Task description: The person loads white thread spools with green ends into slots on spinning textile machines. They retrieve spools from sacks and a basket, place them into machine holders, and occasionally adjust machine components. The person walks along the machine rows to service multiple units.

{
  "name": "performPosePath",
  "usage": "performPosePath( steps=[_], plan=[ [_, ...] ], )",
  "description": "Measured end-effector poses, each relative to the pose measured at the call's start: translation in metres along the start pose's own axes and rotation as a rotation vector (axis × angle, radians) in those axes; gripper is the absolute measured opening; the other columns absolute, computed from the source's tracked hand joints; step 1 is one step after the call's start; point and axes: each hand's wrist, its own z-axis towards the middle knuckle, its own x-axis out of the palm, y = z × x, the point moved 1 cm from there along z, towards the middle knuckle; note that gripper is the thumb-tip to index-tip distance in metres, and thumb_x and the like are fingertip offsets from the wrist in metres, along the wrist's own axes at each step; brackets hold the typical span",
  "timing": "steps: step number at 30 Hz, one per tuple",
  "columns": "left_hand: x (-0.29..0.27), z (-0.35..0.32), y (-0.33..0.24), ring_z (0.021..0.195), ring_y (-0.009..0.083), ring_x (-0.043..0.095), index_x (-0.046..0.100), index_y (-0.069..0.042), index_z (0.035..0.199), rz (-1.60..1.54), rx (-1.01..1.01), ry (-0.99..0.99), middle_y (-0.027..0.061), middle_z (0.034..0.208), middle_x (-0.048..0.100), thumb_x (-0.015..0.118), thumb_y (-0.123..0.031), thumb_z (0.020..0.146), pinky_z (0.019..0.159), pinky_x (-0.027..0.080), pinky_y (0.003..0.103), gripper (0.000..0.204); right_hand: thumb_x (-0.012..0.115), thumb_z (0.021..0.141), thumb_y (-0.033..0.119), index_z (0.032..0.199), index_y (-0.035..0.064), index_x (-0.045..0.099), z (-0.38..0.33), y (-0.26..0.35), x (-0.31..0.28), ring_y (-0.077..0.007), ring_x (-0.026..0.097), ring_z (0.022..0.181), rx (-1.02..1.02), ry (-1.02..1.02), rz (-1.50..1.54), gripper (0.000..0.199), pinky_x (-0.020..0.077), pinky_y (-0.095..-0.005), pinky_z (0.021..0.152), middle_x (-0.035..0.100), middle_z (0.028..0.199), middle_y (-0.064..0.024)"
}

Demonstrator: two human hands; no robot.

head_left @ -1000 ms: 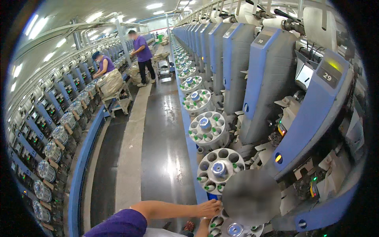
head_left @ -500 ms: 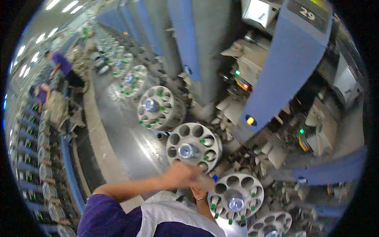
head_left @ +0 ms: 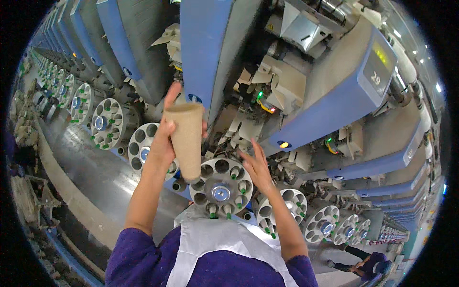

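Note:
My left hand (head_left: 164,143) is wrapped round a tan paper yarn cone (head_left: 187,138), its wide end up and its narrow end down. The thumb lies on the near side and fingertips show beyond the far side. The cone hangs above the left edge of a round white bobbin magazine (head_left: 222,178) with a silver and blue hub. Several of its holes hold pale bobbins with green tips. To the right, my right hand (head_left: 258,170) is open with its fingers spread, holding nothing, between that magazine and the machine's winding parts.
Similar magazines stand in a row to the left (head_left: 101,136) and right (head_left: 318,229). Blue machine panels (head_left: 330,103) slant overhead, with metal plates and small lit units between them. A person (head_left: 375,268) is at the lower right. An aisle floor (head_left: 86,191) runs along the left.
My view has swung to the right along the machine. My hands, crossed low together before, are now raised apart. The paper cone now shows plainly in my left hand, and my right hand is spread.

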Motion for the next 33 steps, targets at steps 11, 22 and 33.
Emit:
performPosePath(
  steps=[11, 22, 33],
  plan=[
    [-0.084, -0.02, 0.099, 0.085, 0.0299, 0.064, 0.035, -0.021, 0.138, -0.25, -0.525, -0.072, 0.0141, 0.11, 0.056, 0.065, -0.024, 0.086, 0.071, 0.057, 0.041, 0.06, 0.053, 0.095, 0.041, 0.117, 0.007, 0.044, 0.109, -0.019, 0.044, -0.0143, 0.055, 0.061, 0.541, -0.408, 1.043, 0.042, 0.0367, -0.0272, 0.051, 0.058, 0.084, -0.0065],
    [0.013, 0.085, 0.152, 0.095, 0.0306, 0.064, 0.05, -0.002, 0.123, 1.066, 0.018, 0.163, 0.0162, 0.102, 0.064, 0.076, -0.047, 0.071, 0.08, 0.051, 0.04, 0.074, 0.058, 0.09, 0.007, 0.087, 0.0044, 0.058, -0.004, 0.079, -0.097, -0.0066, 0.046, 0.048, 0.6, -0.388, 0.428, 0.004, 0.0357, -0.0204, 0.044, 0.054, 0.066, 0.0004],
    [0.036, 0.075, 0.137, 0.113, 0.0353, 0.052, 0.042, -0.002, 0.131, 1.07, 0.407, 0.302, 0.0183, 0.126, 0.052, 0.081, -0.034, 0.068, 0.096, 0.043, 0.043, 0.081, 0.071, 0.077, 0.009, 0.082, 0.0039, 0.063, 0.11, 0.223, -0.201, -0.0194, 0.057, 0.076, 0.036, -0.43, -0.4, 0.011, 0.0463, -0.0285, 0.068, 0.059, 0.082, -0.0079]
  ],
)
